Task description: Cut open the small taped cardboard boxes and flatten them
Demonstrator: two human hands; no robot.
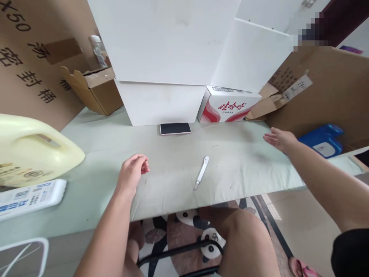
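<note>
A white utility knife (pixel 201 173) lies slantwise on the pale green tabletop, touched by neither hand. My left hand (pixel 133 169) is to its left, over the table, with the fingers curled in and nothing seen in them. Over the right part of the table, my right hand (pixel 280 139) is held with its fingers stretched out, and it holds nothing. Close behind it stands a blue jug (pixel 325 143) with a white label. A phone (pixel 175 128) with a dark screen lies farther back, against the foot of a white panel.
White panels (pixel 164 104) rise at the back. A red and white carton (pixel 230 106) stands beside them, with cardboard boxes (pixel 106 94) on either side. At the left are a yellow jug (pixel 37 150) and a white bottle (pixel 34 198) lying flat. The cloth-covered table (pixel 170 192) ends above my knees.
</note>
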